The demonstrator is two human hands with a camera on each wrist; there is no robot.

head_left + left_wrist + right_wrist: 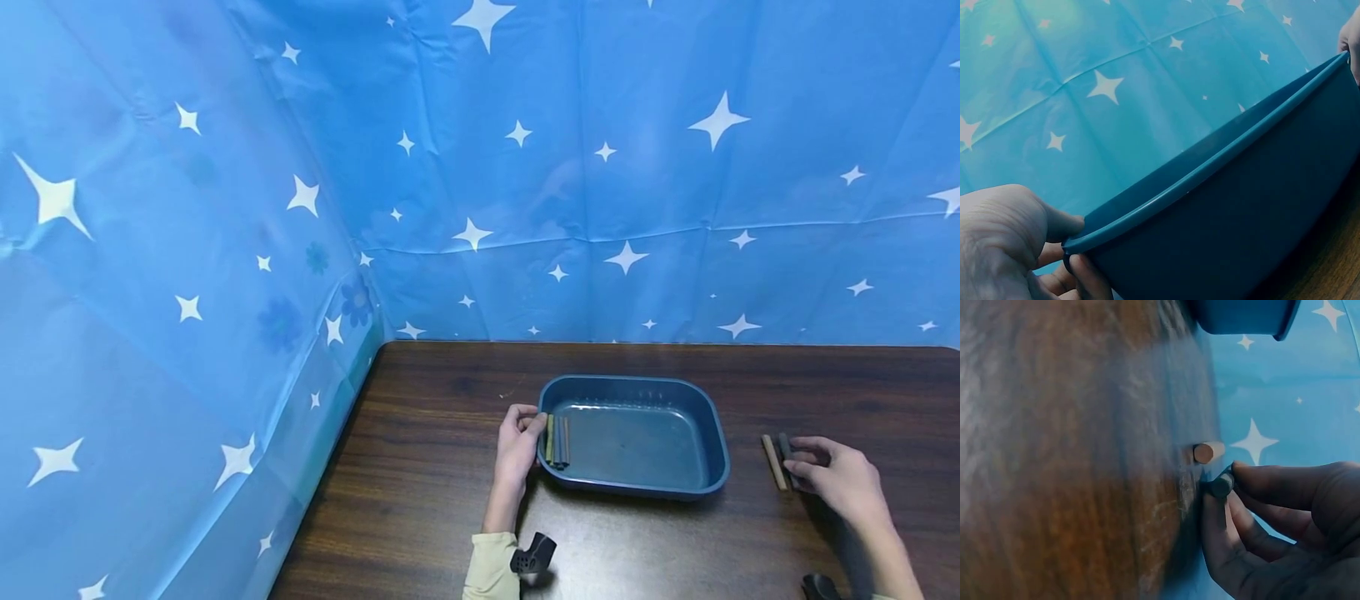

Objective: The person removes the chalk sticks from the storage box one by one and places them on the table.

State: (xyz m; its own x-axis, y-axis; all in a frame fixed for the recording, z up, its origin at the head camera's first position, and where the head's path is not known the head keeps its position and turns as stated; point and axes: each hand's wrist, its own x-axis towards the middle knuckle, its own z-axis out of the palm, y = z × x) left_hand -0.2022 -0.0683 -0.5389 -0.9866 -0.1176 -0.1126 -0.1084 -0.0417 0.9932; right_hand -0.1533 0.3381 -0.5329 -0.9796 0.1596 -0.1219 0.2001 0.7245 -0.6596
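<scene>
My left hand (517, 446) grips the left rim of a blue plastic basin (720, 467), thumb over the edge and fingers outside and below it, as the left wrist view shows. Inside, against the basin's left wall, several short sticks lie side by side: a yellow-green stick (550, 440), blue-grey ones (559, 442) and a brownish one (567, 441). To the right of the basin, my right hand (840, 479) pinches a dark grey round stick (1222, 485) between thumb and fingers, close to the tabletop. Just left of it lies a tan round stick (773, 462).
The dark wood table (435, 417) runs back to a blue star-patterned cloth (540, 192), which also hangs along the left side. A black wrist device (534, 553) sits at my left cuff, another (819, 587) by my right forearm.
</scene>
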